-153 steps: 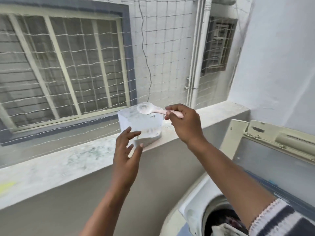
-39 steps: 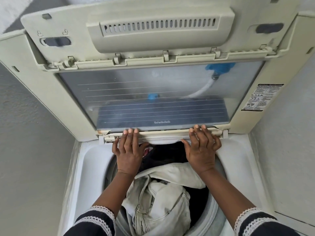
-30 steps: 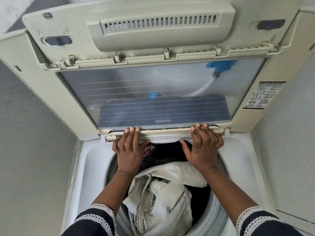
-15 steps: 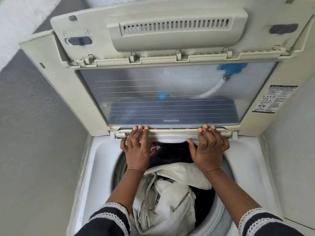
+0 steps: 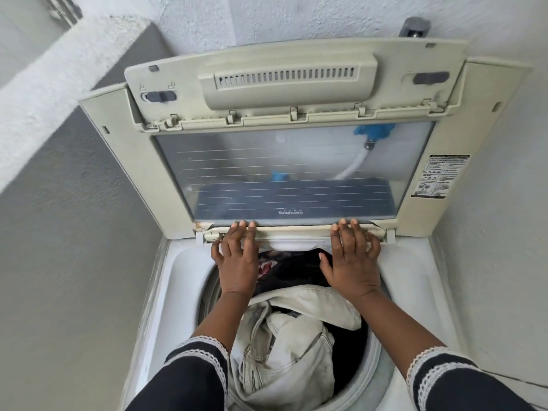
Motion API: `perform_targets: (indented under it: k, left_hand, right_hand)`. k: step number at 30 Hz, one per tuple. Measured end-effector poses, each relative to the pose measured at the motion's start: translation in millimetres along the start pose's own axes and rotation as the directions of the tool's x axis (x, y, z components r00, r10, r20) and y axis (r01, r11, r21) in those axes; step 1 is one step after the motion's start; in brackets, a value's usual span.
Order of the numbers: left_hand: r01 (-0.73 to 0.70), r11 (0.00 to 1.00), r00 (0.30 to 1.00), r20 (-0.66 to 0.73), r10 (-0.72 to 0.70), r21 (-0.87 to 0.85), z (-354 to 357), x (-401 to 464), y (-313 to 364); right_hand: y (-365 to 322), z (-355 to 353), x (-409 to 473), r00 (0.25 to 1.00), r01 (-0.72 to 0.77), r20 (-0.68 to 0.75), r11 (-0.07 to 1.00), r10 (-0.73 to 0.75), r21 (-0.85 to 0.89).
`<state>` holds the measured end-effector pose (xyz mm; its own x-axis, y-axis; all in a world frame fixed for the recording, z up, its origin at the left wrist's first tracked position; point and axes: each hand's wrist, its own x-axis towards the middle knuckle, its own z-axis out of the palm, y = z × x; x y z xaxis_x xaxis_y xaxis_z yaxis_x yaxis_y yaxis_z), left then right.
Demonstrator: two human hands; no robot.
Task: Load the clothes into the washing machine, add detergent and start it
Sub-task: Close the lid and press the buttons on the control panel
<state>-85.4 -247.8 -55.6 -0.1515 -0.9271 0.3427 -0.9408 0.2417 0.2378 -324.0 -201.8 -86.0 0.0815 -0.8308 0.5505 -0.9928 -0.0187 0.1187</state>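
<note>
Left hand and right hand, fingers spread, press the cream folding glass-panelled lid — slipping, it could pinch fingers or trap the pale denim jeans.

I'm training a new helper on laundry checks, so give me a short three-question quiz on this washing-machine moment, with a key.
1. True or false: the lid of the washing machine is fully shut over the drum.
2. Where do the fingers of the left hand and the right hand rest?
A. on the lid's front edge
B. on the warning sticker
C. inside a jeans pocket
3. Fill in: the garment on top of the load is a pair of pale ____, lying over dark clothes.

Key:
1. False: the lid is raised and folded, the drum open.
2. A
3. jeans
</note>
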Motion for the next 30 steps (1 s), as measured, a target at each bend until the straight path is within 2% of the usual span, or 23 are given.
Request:
perform_targets:
  k: [3, 5, 7, 9, 12, 15, 18, 21, 23, 24, 26, 29, 30]
  left_hand:
    - [-0.095, 0.979, 0.983, 0.175, 0.063, 0.182, -7.3, -4.0, -6.8]
    - [-0.175, 0.931, 0.946, 0.317, 0.069, 0.321, -22.5, -5.1, -7.4]
    - [-0.234, 0.895, 0.902, 0.429, 0.054, 0.379, -40.4, -5.9, -3.6]
    - [-0.242, 0.899, 0.865, 0.501, 0.03, 0.365, -58.2, -2.2, 5.9]
    - [-0.158, 0.958, 0.826, 0.564, -0.005, 0.24, -80.9, -3.0, 17.4]
    - [-0.096, 0.985, 0.885, 0.465, 0.018, 0.146, -95.8, 0.3, 22.0]
    - [-0.153, 0.985, 0.968, 0.213, 0.133, 0.082, -122.8, 31.6, 34.8]
    - [-0.254, 0.961, 0.963, -0.062, 0.261, 0.109, -163.8, 81.5, 56.1]
    - [-0.254, 0.962, 0.933, -0.24, 0.27, 0.096, -192.4, 112.1, 73.6]
    - [-0.242, 0.967, 0.925, -0.282, 0.253, 0.073, -203.3, 126.5, 81.9]
    - [-0.188, 0.982, 0.943, -0.275, 0.189, 0.031, -219.0, 151.0, 94.2]
    - [-0.034, 0.998, 0.996, -0.088, 0.03, -0.046, -223.0, 169.7, 98.3]
    - [-0.009, 1.0, 0.999, -0.054, 0.008, -0.017, -220.8, 169.3, 98.9]
  right_hand:
    - [0.0, -3.6, -0.4, 0.994, 0.011, 0.108, 1.0, -0.009, -0.013]
    - [2.5, -14.2, 3.1, 0.979, 0.003, 0.206, 1.0, 0.001, -0.021]
    - [3.9, -29.0, 6.3, 0.944, 0.005, 0.33, 1.0, -0.006, 0.004]
    - [4.8, -43.4, 10.5, 0.899, -0.003, 0.438, 1.0, -0.009, 0.027]
    - [3.8, -66.2, 12.9, 0.846, -0.016, 0.533, 0.999, -0.013, 0.049]
    - [-3.8, -88.8, 28.4, 0.869, -0.072, 0.495, 0.992, 0.011, 0.103]
    - [-9.7, -118.5, 74.7, 0.958, -0.038, 0.288, 0.991, -0.001, 0.13]
    - [-13.7, -159.0, 140.7, 1.0, -0.006, 0.024, 0.976, 0.001, 0.22]
    - [-14.0, -184.1, 179.4, 0.991, -0.011, -0.125, 0.976, 0.039, 0.219]
    - [-13.8, -193.8, 197.2, 0.984, -0.019, -0.167, 0.977, 0.055, 0.214]
    - [-11.9, -206.1, 227.4, 0.985, -0.061, -0.145, 0.974, 0.095, 0.218]
    - [-5.2, -205.2, 252.1, 0.991, -0.13, 0.033, 0.968, 0.126, 0.215]
    - [-2.5, -202.9, 253.2, 0.993, -0.116, 0.046, 0.97, 0.109, 0.214]
